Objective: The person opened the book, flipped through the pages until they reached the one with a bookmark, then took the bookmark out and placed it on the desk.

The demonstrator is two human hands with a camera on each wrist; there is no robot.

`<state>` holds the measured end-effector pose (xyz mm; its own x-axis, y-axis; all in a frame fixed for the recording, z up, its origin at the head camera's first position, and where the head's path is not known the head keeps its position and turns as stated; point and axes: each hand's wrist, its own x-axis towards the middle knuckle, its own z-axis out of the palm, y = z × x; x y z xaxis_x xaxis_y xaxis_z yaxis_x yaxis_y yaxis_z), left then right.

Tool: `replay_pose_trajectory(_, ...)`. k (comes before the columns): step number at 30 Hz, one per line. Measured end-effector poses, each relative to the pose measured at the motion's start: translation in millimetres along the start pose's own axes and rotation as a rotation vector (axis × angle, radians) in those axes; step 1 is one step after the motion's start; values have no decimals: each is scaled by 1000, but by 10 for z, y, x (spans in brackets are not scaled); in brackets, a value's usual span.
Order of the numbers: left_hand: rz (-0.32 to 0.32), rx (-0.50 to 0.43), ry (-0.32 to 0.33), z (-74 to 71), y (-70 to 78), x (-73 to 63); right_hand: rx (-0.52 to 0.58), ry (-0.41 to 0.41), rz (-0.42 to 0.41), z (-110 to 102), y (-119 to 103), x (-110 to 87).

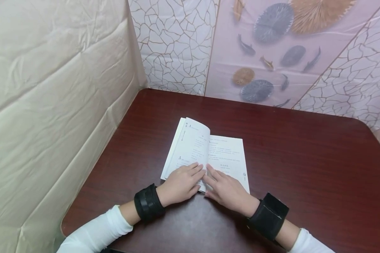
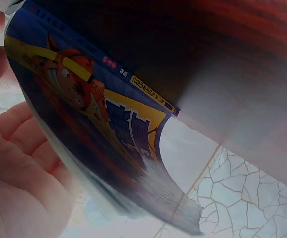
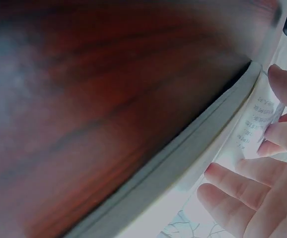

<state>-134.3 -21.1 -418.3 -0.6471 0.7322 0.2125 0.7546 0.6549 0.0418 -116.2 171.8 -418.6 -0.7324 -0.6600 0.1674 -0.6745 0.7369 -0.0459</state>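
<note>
An open book (image 1: 194,144) with white printed pages lies on the table, its left-hand pages bowed up. My left hand (image 1: 180,183) rests flat across the lower left page, fingertips close to the centre fold. Over the lower right page lies my right hand (image 1: 230,192), its fingers spread and pointing at the fold. The left wrist view shows the book's colourful cover (image 2: 84,94), with a cartoon figure and a blue spine, tilted up off the table. In the right wrist view the thick page edge (image 3: 183,163) runs beside the relaxed fingers (image 3: 238,183).
The dark red wooden table (image 1: 304,158) extends around the book. A cream cloth wall (image 1: 66,88) borders its left side. Behind it hangs a patterned sheet (image 1: 177,45) with crackle lines and fish. Black bands (image 1: 149,202) circle both wrists.
</note>
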Motion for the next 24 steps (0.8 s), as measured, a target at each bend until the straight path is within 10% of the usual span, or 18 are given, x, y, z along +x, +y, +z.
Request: replay_pose_trajectory(24, 5, 46, -2, -36, 17, 43, -4, -59, 44, -54, 91, -94)
